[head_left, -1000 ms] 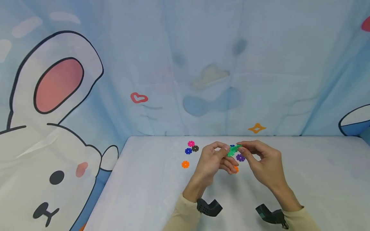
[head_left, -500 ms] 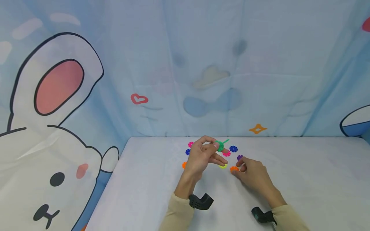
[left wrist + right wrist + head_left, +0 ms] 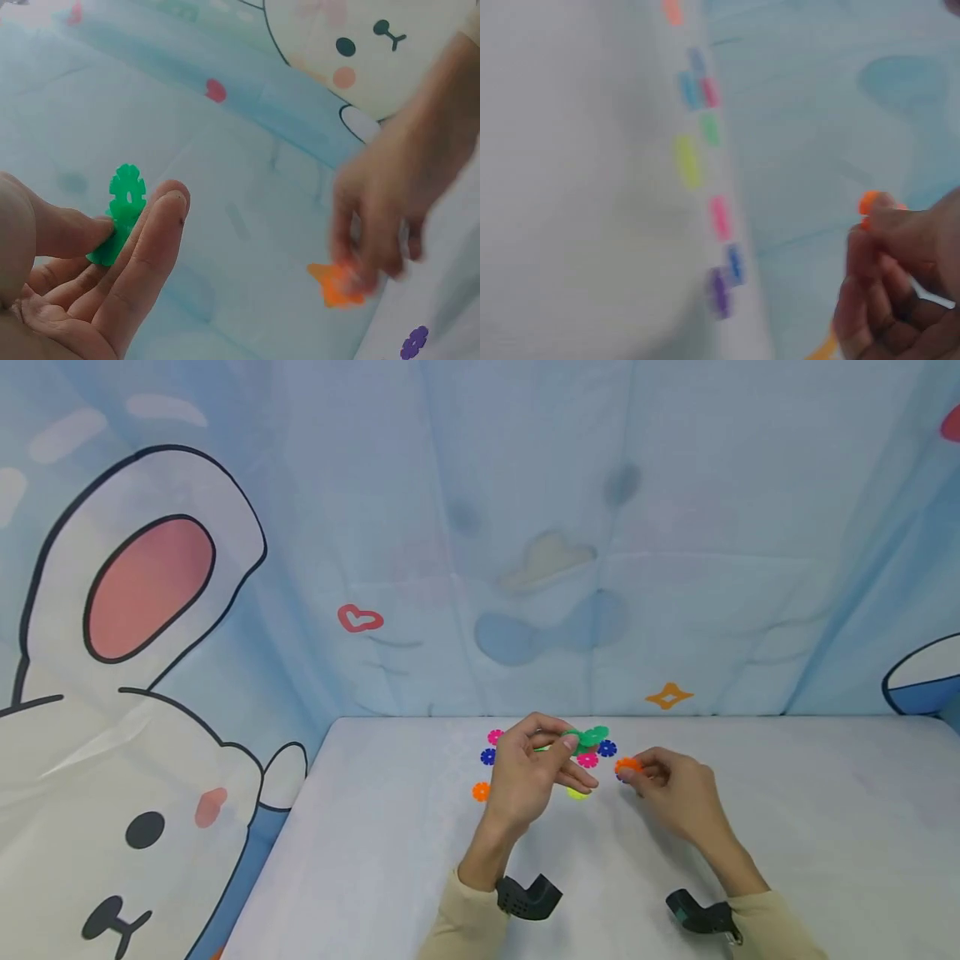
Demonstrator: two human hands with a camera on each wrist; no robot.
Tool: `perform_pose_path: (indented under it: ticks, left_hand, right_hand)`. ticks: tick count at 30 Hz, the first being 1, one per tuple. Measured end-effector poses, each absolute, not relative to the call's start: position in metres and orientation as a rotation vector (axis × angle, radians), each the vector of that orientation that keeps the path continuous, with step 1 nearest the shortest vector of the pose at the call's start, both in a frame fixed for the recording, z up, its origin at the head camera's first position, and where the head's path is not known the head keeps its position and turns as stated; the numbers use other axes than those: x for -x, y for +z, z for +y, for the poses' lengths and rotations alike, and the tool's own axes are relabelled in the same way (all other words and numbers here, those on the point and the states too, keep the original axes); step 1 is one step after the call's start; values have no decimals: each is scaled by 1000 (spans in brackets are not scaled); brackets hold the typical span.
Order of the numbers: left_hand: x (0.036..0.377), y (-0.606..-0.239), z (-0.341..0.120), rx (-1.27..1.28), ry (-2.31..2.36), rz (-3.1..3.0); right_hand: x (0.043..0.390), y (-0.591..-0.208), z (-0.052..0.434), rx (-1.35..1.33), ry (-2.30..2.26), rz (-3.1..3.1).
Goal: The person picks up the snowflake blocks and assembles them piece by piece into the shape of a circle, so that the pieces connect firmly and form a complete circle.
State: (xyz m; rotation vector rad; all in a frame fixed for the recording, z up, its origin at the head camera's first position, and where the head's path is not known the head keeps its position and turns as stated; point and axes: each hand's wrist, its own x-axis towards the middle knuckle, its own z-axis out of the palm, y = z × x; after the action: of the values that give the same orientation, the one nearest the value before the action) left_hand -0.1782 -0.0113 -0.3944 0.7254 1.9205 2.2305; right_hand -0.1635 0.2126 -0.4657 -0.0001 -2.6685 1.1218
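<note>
While the left hand (image 3: 534,772) pinches a green snowflake piece (image 3: 588,737) between thumb and fingertips, lifted above the worktop (image 3: 375,827), the right hand (image 3: 675,793) grips an orange snowflake piece (image 3: 627,766) at its fingertips, a little to the 3 o'clock side of the green one. From the left wrist view the green piece (image 3: 124,210) stands on edge between the thumb and two straight fingers (image 3: 150,247), its toothed rim at 12 o'clock, and the blurred right hand (image 3: 390,195) carries the orange piece (image 3: 336,283) below its fingertips. The right wrist view is smeared by motion; only the orange piece (image 3: 871,202) shows at the curled fingertips (image 3: 877,232).

Around the hands, loose pieces lie on the white worktop. A yellow piece (image 3: 578,792) sits at 6 o'clock of the green one, half under the left fingers, with a pink piece (image 3: 587,760) just above it and a blue piece (image 3: 607,748) at about 3 o'clock of the green one. At 9 o'clock of the left hand lie another pink piece (image 3: 494,737), another blue piece (image 3: 487,757) and an orange piece (image 3: 481,791). A cartoon-rabbit backdrop (image 3: 150,610) rises behind the worktop.
</note>
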Motion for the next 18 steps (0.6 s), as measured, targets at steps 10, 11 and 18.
perform_pose_path:
  ticks: [10, 11, 18]
  left_hand:
    - [158, -381, -5, -924, 2216, 2093]
    - [157, -380, -5, -940, 2217, 2098]
    - [149, -373, -5, -1024, 2222, 2135]
  right_hand:
    - [126, -393, 208, -248, 1323, -2111]
    - [123, -389, 207, -283, 1325, -2074]
    - [113, -377, 201, -369, 1365, -1975]
